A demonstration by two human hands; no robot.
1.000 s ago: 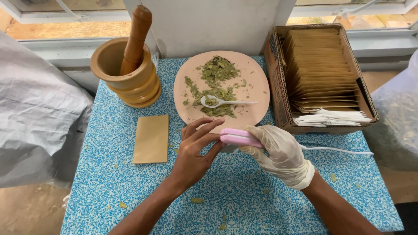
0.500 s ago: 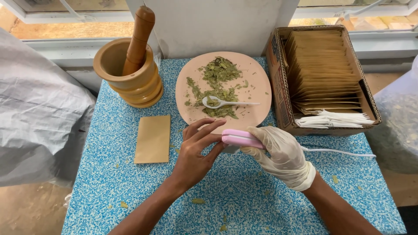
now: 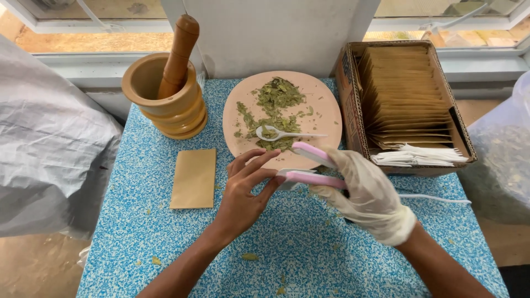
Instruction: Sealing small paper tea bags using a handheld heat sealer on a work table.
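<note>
The sealer [image 3: 312, 165] has sprung open in the gloved right hand [image 3: 367, 196]; left hand [image 3: 243, 193] hides something.

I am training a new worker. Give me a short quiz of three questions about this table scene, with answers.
1. True or false: the pestle stands in the mortar.
2. Which hand wears a glove? A) left B) right C) both
3. Fill in: the white spoon lies on the ____.

Key
1. True.
2. B: the right hand is gloved and holds the pink sealer, its jaws apart; the left hand is bare.
3. Plate, among green leaves.
</note>
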